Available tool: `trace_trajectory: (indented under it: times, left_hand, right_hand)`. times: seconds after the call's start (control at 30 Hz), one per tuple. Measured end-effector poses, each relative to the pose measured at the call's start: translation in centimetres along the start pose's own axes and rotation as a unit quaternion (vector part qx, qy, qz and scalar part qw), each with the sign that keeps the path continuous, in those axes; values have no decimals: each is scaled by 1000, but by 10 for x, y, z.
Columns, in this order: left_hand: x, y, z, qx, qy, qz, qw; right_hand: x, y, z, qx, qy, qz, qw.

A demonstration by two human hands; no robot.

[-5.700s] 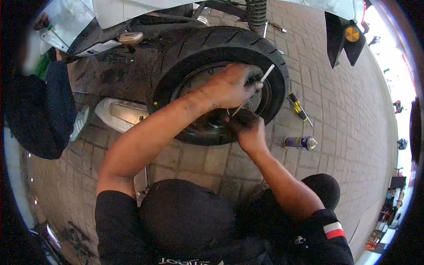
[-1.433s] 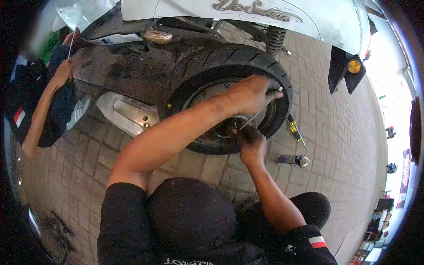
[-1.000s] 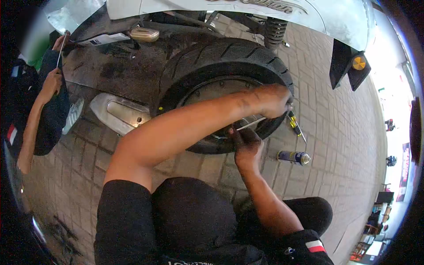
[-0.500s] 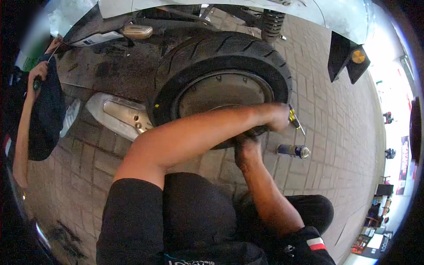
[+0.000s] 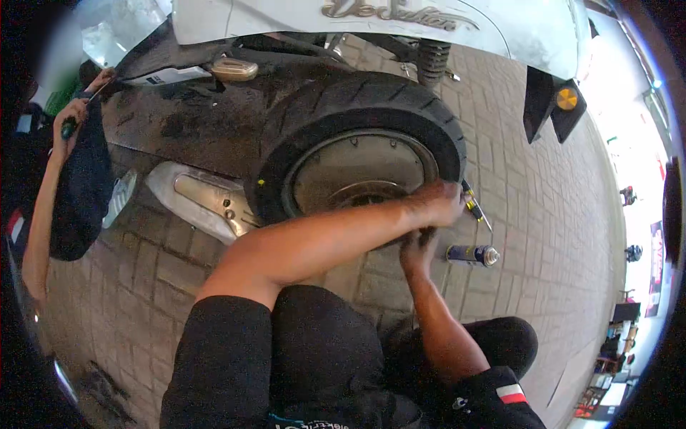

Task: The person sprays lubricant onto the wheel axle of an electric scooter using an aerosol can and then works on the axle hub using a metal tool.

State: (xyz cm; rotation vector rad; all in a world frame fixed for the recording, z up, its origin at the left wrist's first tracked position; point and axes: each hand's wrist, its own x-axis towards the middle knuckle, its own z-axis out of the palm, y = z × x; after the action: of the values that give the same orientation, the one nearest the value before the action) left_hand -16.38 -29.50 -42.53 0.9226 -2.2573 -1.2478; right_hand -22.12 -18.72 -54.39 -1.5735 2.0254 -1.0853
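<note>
A scooter wheel with a black tyre [image 5: 357,107] and a grey metal hub [image 5: 357,168] stands before me, its side face toward me. My left arm reaches across the wheel. My left hand [image 5: 439,204] is closed at the tyre's lower right edge, its fingers turned away from me. Just below it, my right hand [image 5: 416,254] is closed around something dark against the tyre's lower edge, which I cannot make out. A yellow and black screwdriver [image 5: 473,206] lies on the paving beside my left hand. A spray can [image 5: 471,255] lies to the right of my right hand.
The white scooter body [image 5: 286,21] and a shock absorber [image 5: 432,64] overhang the wheel. A metal cover [image 5: 193,196] lies at left on the brick paving [image 5: 529,286]. A co-worker's hand [image 5: 70,121] at far left holds a green-handled screwdriver [image 5: 68,129].
My view has shifted, so the scooter body and wheel sit lower in it. My left hand has moved down slightly toward my right hand, showing more of the hub.
</note>
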Motion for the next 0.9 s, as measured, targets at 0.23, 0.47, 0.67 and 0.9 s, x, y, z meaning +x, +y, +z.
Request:
trace_trajectory:
  times: [0.23, 0.47, 0.67, 0.9]
  left_hand:
    - [1, 0, 6, 16, 26, 5, 1000]
    - [-9, -7, -17, -28, 47, 83, 995]
    - [-40, -6, -72, -150, 222, 97, 959]
    - [-157, -47, -134, -178, 328, -123, 920]
  right_hand:
    - [40, 20, 74, -5, 144, -23, 989]
    - [43, 9, 87, -18, 195, -57, 979]
    - [44, -24, 73, -18, 216, -44, 975]
    - [44, -45, 58, 18, 221, 23, 975]
